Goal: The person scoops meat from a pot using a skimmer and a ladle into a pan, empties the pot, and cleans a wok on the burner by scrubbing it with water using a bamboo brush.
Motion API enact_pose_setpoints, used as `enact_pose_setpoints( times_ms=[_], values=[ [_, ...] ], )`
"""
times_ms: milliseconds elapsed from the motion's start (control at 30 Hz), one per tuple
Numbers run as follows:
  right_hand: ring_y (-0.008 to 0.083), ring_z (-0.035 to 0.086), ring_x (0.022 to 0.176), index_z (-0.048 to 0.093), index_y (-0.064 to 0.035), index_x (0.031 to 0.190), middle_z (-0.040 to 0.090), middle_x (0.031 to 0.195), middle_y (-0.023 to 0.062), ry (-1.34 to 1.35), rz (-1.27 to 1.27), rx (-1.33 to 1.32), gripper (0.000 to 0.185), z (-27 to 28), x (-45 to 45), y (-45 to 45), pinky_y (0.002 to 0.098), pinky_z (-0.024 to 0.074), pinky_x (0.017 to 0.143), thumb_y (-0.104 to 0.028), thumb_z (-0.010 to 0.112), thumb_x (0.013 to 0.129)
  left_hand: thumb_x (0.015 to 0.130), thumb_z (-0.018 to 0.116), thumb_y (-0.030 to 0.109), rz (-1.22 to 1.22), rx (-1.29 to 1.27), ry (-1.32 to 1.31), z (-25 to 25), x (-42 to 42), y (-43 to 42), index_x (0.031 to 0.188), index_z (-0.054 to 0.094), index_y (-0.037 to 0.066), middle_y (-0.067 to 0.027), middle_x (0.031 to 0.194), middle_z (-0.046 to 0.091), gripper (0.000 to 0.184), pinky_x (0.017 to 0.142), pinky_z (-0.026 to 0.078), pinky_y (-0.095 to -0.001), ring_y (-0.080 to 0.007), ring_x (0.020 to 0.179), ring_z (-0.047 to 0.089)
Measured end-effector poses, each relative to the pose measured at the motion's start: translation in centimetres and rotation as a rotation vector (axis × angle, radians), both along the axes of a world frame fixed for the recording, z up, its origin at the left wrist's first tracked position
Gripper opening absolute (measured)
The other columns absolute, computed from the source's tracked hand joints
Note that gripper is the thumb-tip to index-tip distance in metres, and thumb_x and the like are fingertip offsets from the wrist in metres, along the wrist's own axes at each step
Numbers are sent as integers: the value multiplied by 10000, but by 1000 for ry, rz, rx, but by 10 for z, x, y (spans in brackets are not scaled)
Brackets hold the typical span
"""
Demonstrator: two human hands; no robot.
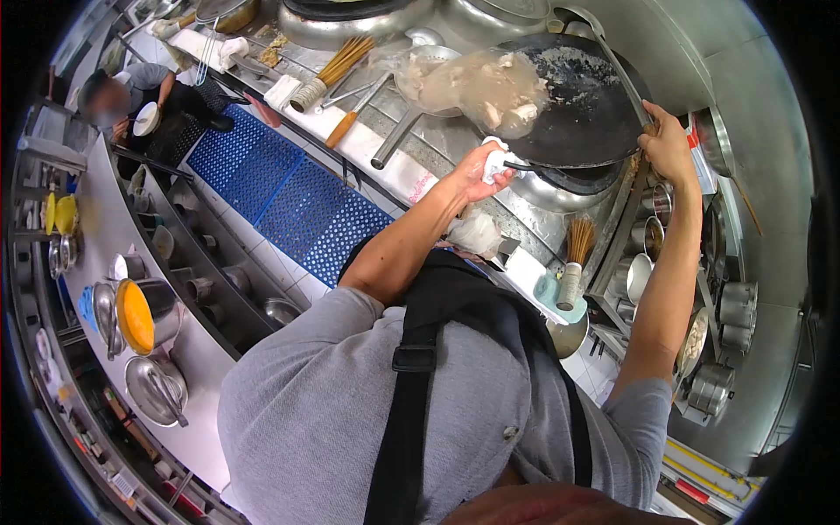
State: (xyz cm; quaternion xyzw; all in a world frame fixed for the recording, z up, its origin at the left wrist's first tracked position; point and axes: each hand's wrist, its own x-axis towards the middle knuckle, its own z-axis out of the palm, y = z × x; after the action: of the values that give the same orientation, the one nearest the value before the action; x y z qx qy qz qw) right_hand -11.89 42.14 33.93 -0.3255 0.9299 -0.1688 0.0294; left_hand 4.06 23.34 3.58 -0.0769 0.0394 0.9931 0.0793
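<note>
At wok handle [521, 166] — left hand [479, 175], cloth [496, 164]

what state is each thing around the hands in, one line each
left hand: closed on the white cloth
white cloth: bunched at the handle of the wok
wok: tilted toward the strainer, pale specks inside
strainer: partly covered by food
food: pale pieces in cloudy liquid, spilling from the wok
right hand: closed on the long-handled utensil
long-handled utensil: held, far end away from the body
upper brush: lying unheld
</note>
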Motion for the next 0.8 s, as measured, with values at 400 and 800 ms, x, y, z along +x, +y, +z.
enact_pose_setpoints(
  times_ms=[400, 800],
  values=[
    [417, 652, 1130, 569, 43, 1364, 672, 1188, 292, 237, 139, 177, 600, 47, 15, -57, 428, 487, 998, 9, 584, 765, 890, 614, 207, -6, 301, 130, -11, 4, -3, 1052, 587, -88, -142, 840, 577, 338, 454, 429, -185, -155, 672, 511],
    [168, 482, 608, 491, 16, 1462, 443, 665, 71, 501, 338, 195, 672, 129, 38, -64, 343, 434, 627, 62, 546, 794, 885, 631, 228, -51, 354, 305, -31, -29, -4, 1053, 550, -92, -91, 737, 485, 371, 397, 376, -158, -109, 614, 454]
  ],
)
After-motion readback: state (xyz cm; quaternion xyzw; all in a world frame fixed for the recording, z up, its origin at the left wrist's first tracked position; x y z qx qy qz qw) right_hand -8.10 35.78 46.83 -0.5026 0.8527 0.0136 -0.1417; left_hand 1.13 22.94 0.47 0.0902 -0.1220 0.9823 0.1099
